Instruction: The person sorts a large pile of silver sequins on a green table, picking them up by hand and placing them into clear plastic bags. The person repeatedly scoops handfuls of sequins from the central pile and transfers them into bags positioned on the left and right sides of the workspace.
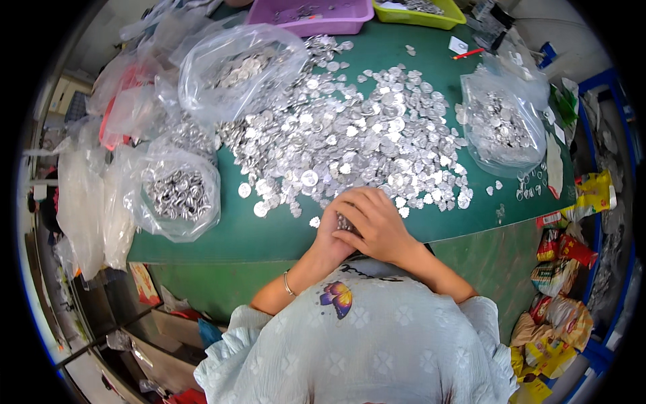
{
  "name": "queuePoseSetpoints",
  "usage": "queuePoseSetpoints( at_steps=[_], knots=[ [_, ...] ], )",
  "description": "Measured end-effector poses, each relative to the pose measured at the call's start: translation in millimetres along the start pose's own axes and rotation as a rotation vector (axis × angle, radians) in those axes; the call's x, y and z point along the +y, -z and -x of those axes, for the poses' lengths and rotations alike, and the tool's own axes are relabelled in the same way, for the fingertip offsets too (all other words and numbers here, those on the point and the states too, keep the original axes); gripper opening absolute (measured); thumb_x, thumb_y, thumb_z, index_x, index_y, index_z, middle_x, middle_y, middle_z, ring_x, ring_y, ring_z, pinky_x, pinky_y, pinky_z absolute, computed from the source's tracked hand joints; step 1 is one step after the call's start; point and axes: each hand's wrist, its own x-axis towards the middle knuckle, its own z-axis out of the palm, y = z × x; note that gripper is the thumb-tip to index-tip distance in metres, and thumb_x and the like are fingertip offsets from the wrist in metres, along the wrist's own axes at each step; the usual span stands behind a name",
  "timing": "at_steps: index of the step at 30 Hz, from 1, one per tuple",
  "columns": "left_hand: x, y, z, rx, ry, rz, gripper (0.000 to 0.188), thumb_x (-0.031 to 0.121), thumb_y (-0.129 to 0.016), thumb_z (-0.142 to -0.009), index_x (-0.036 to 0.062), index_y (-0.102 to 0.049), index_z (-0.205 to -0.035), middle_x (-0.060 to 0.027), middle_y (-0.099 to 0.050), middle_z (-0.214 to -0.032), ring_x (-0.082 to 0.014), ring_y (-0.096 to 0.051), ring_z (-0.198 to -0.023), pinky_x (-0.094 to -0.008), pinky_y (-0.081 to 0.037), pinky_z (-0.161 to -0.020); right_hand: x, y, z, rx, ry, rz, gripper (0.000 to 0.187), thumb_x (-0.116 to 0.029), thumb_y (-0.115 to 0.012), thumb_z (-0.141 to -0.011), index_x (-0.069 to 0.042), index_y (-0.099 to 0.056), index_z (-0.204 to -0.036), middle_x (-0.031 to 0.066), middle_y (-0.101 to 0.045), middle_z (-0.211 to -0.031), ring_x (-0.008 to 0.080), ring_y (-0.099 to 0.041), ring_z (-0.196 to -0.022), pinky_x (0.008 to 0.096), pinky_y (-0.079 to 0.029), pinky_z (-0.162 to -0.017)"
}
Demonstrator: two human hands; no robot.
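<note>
Left hand [328, 237] — seen in my head view, cupped, curled closed around a clutch of small grey pieces [345, 224]. Right hand [382, 227] — folded over the left, fingers bent, closing the same clutch in; I cannot tell how many pieces are held or which hand bears them. Both sit over the near edge of the green desk [235, 236].

Heap of loose silvery pieces [377, 145]: 12 o'clock, spread broadly, its near fringe just beside the fingers.

Clear bags, part filled with metal pieces: round-mouthed bag [196, 77] at 11 o'clock; low bag [178, 231] just past 9; tall bag [501, 166] at 2.

Purple tray [316, 27], just short of 12; yellow-green tray [407, 18], just past it; both hold pieces.

Progress, my judgement: partway at most. Some pieces are contained in bags and trays; the bulk lies loose.
</note>
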Motion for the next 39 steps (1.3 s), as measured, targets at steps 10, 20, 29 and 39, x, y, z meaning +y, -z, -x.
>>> queuePoseSetpoints(
  at_steps=[10, 20, 29, 39],
  knots=[
    [4.5, -17.6, -5.4, 0.115, -0.045, -0.054, 0.025, 0.021, -0.054, -0.088, 0.0047, -0.057, -0.107, -0.0164, -0.059, -0.106, -0.0276, -0.057, -0.086, -0.0368, -0.052, -0.071, 32.0, 32.9, 25.6, 0.555, -0.346, -0.250, 0.005, 0.005, -0.061, -0.077, 0.004, -0.060, -0.081, 0.0128, -0.060, -0.077, 0.0232, -0.059, -0.070, 0.0295, -0.046, -0.063],
    [-41.4, -126.6, -106.3, 0.041, 0.053, -0.465, 0.030, 0.016, -0.047, -0.090, 0.0013, -0.051, -0.116, -0.0154, -0.055, -0.115, -0.0297, -0.055, -0.103, -0.0425, -0.045, -0.093, 65.8, 45.6, 79.8, 0.816, -0.529, -0.113, 0.009, 0.006, -0.058, -0.080, 0.003, -0.060, -0.088, 0.0107, -0.059, -0.076, 0.0159, -0.056, -0.064, 0.0252, -0.045, -0.059],
    [-102.1, -224.1, -200.6, -0.382, 0.012, -0.687, 0.057, 0.016, -0.042, -0.085, -0.0011, -0.024, -0.136, -0.0169, -0.019, -0.147, -0.0311, -0.013, -0.138, -0.0555, -0.003, -0.109, 83.5, 44.3, 87.6, 0.798, -0.488, -0.087, 0.013, 0.008, -0.059, -0.077, 0.004, -0.060, -0.090, 0.0105, -0.059, -0.078, 0.0149, -0.054, -0.060, 0.0251, -0.044, -0.057],
    [-37.0, -167.8, -113.0, -0.322, -0.116, -0.747, 0.045, 0.002, -0.046, -0.085, -0.0036, -0.040, -0.130, -0.0182, -0.045, -0.131, -0.0286, -0.045, -0.122, -0.0389, -0.038, -0.100, 69.5, 55.3, 74.3, 0.691, -0.520, -0.230, 0.012, 0.005, -0.058, -0.080, 0.002, -0.060, -0.091, 0.0082, -0.058, -0.080, 0.0124, -0.052, -0.064, 0.0237, -0.043, -0.060]
  ],
)
